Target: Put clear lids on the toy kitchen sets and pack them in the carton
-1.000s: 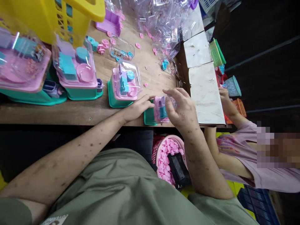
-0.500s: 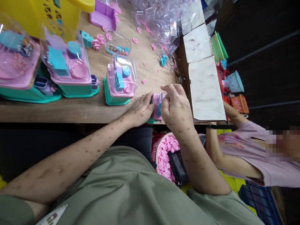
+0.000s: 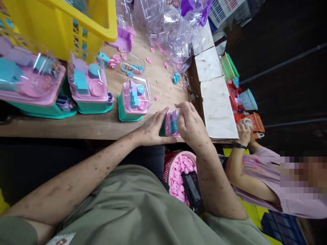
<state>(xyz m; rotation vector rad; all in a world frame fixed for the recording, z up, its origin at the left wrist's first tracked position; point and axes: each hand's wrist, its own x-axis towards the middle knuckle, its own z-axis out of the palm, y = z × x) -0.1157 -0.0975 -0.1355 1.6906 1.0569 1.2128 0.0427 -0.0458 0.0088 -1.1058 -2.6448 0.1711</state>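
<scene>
A small toy kitchen box [image 3: 171,123] with a pink top, teal base and lilac and blue pieces stands at the table's front edge, between my hands. My left hand [image 3: 150,132] is at its left side, thumb stretched along the near edge and fingers apart from it. Over the box's right side, my right hand [image 3: 192,127] is closed with curled fingers; what they grip is hidden. To the left stands a similar toy box [image 3: 135,98] under a clear lid.
Larger lidded toy sets [image 3: 88,88] and a yellow basket [image 3: 102,30] stand left. Clear plastic covers [image 3: 168,27] pile up at the back. White cardboard [image 3: 217,109] lines the right. A pink basket [image 3: 167,170] of pink pieces sits below; a co-worker [image 3: 255,173] is at right.
My left thumb has spread away from the fingers, along the box's near edge. My right hand stays curled over the box. The view has shifted, and the co-worker's hands now show.
</scene>
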